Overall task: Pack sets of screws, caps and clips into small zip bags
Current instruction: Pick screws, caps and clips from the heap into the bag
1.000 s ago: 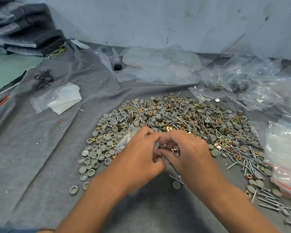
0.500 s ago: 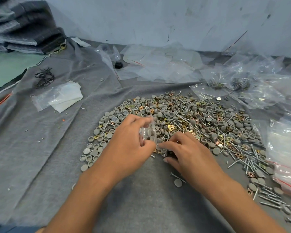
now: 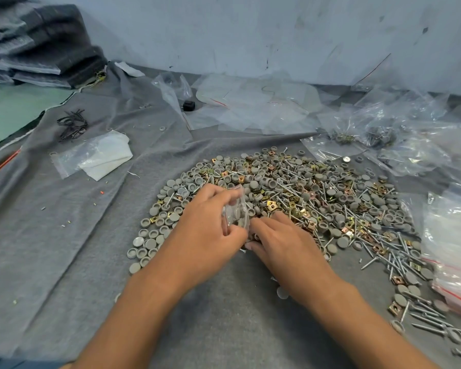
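Note:
A wide pile [image 3: 298,193] of grey round caps, brass square clips and long silver screws lies on the grey cloth [image 3: 77,222]. My left hand [image 3: 208,225] pinches a small clear zip bag [image 3: 236,211] upright at the pile's near edge; grey caps show inside it. My right hand [image 3: 280,241] rests palm down right beside the bag, its fingertips curled into the pile's parts under the bag. What those fingers hold is hidden.
Empty clear bags [image 3: 253,107] lie at the back by the wall. Filled bags [image 3: 378,137] sit at the back right and red-striped zip bags [image 3: 455,257] at the right edge. A bag with white paper [image 3: 96,155] and black ties [image 3: 72,125] lie to the left.
Both hands moved apart from a joined grip. The left hand raised the bag upright, and the right hand dropped to the pile beside it.

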Available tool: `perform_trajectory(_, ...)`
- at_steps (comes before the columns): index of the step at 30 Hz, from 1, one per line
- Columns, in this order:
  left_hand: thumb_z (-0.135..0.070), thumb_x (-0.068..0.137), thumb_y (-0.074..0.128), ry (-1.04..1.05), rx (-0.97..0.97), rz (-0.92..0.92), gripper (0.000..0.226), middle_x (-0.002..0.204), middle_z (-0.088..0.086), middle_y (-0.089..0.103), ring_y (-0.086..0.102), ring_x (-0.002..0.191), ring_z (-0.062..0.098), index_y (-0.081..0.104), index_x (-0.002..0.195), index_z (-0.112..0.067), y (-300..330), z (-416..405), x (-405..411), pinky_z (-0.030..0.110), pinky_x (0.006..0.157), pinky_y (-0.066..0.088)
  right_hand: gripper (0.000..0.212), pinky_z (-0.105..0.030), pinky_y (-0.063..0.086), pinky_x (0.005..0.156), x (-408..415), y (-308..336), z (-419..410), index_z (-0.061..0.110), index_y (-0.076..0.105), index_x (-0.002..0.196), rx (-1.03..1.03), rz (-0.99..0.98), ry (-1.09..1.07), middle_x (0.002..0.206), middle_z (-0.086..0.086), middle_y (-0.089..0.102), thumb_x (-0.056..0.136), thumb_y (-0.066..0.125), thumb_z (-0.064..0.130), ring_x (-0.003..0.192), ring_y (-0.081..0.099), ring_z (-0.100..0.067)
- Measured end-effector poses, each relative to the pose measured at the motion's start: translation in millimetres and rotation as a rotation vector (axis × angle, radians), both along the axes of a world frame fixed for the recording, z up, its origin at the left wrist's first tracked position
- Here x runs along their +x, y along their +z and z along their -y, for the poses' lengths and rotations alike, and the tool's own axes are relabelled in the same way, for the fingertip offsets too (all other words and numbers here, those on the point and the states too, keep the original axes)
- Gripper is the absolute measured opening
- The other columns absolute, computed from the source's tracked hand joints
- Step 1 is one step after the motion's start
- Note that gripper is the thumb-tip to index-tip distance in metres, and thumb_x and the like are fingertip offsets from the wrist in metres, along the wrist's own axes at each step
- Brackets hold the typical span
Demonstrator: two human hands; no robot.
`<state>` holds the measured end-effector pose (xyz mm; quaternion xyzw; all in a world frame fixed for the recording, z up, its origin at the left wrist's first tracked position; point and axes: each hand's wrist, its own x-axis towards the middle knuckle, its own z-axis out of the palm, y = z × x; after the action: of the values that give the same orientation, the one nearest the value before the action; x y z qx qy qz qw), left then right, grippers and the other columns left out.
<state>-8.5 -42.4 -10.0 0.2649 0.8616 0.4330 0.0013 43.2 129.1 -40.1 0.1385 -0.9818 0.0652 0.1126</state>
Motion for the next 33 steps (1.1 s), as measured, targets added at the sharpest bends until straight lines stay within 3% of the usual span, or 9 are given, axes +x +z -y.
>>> perform_trajectory(3,-0.016,0.087,0.065,-0.005,0.001,0.002,0.060,0.110,-0.026,0.046,0.058,0.076,0.006,0.053,0.144,-0.029,0.1,0.6,-0.9,0.008,0.074,0.045,0.060,-0.029,0.043,0.064,-2.7,-4.3,-3.1,0.030,0.041,0.101,-0.012,0.043,-0.030,0.090,0.013,0.056,0.070,0.092,0.032,0.084,0.047,-0.015)
perform_trajectory(6,-0.022,0.087,0.064,-0.031,-0.010,0.014,0.061,0.110,-0.028,0.043,0.059,0.079,0.008,0.051,0.146,-0.029,0.3,0.6,0.4,0.010,0.075,0.047,0.028,-0.029,0.050,0.074,-1.9,2.9,-10.0,0.038,0.049,0.108,-0.468,0.050,-0.126,0.094,0.018,0.059,0.092,0.071,0.029,0.092,0.057,-0.007)
perform_trajectory(9,-0.029,0.084,0.062,-0.061,-0.033,0.016,0.064,0.111,-0.026,0.042,0.060,0.079,0.004,0.051,0.146,-0.026,1.1,-1.1,2.8,0.011,0.076,0.046,0.017,-0.014,0.050,0.071,1.9,23.3,-10.6,0.039,0.056,0.107,-0.789,-0.073,-0.104,0.095,0.023,0.066,0.092,0.064,0.039,0.088,0.065,0.000)
perform_trajectory(12,-0.029,0.081,0.064,-0.112,-0.034,0.014,0.053,0.110,-0.022,0.044,0.057,0.084,-0.004,0.059,0.134,-0.030,2.5,-4.3,4.6,0.007,0.073,0.042,0.020,-0.009,0.044,0.075,7.0,33.4,-1.6,0.035,0.061,0.111,-0.691,-0.192,0.002,0.096,0.023,0.065,0.093,0.069,0.031,0.086,0.062,0.002)
perform_trajectory(17,-0.029,0.080,0.062,-0.101,-0.046,0.006,0.058,0.114,-0.023,0.044,0.058,0.085,-0.005,0.058,0.138,-0.026,2.7,-6.3,8.0,0.004,0.079,0.039,0.019,-0.035,0.054,0.075,7.3,23.2,-0.1,0.017,0.072,0.110,-0.344,-0.243,0.034,0.100,0.007,0.071,0.092,0.068,0.023,0.089,0.060,-0.016)
perform_trajectory(22,-0.029,0.080,0.057,-0.058,-0.051,-0.030,0.060,0.113,-0.025,0.044,0.062,0.076,0.006,0.058,0.139,-0.023,10.6,-5.7,10.9,0.014,0.076,0.047,0.026,-0.029,0.052,0.082,12.3,35.8,0.2,0.016,0.071,0.119,-0.131,-0.348,0.073,0.108,0.004,0.070,0.101,0.057,0.027,0.090,0.059,-0.018)
perform_trajectory(25,-0.026,0.081,0.058,-0.001,-0.068,-0.093,0.057,0.111,-0.025,0.044,0.057,0.085,-0.004,0.059,0.138,-0.025,21.4,-2.2,13.4,0.006,0.076,0.041,0.030,-0.031,0.049,0.082,17.3,48.1,3.8,0.014,0.064,0.126,-0.095,-0.332,0.064,0.111,0.006,0.068,0.103,0.050,0.029,0.092,0.056,-0.018)
perform_trajectory(30,-0.023,0.083,0.062,0.054,-0.133,-0.188,0.047,0.108,-0.020,0.050,0.055,0.076,-0.006,0.067,0.129,-0.033,52.8,8.6,21.5,0.006,0.070,0.039,0.023,-0.038,0.049,0.088,25.2,65.3,-2.0,0.017,0.069,0.112,-0.080,-0.425,0.105,0.115,0.004,0.066,0.093,0.060,0.008,0.100,0.057,-0.022)
perform_trajectory(33,-0.029,0.079,0.052,0.069,-0.176,-0.222,0.049,0.105,-0.022,0.052,0.058,0.074,0.000,0.067,0.124,-0.038,73.4,14.4,29.7,0.014,0.063,0.044,0.019,-0.025,0.042,0.091,27.4,69.8,1.1,0.017,0.070,0.104,-0.219,-0.516,0.098,0.115,0.001,0.060,0.089,0.067,0.006,0.102,0.051,-0.018)
